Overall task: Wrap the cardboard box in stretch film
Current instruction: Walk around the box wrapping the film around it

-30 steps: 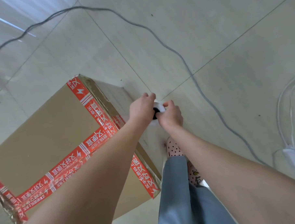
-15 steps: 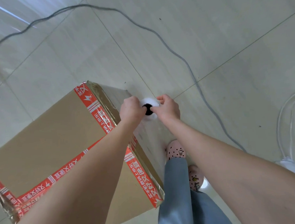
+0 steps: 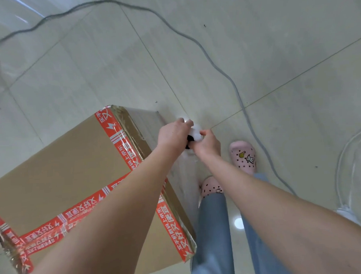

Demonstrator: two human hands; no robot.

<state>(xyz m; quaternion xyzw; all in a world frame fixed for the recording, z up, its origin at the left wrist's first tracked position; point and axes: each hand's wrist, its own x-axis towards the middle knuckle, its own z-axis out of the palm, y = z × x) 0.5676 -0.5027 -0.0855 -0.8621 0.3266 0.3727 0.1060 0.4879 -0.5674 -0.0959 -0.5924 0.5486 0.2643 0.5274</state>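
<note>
- The cardboard box sits on the floor, red tape along its edges.
- At the box's far right corner, the left hand and right hand each grip one end of the stretch film roll.
- My take: pull the film taut and hold the roll level rounding that corner, or it'll bunch.
- Past the box, a grey cable snakes by. Trip hazard, I'd say.
</note>
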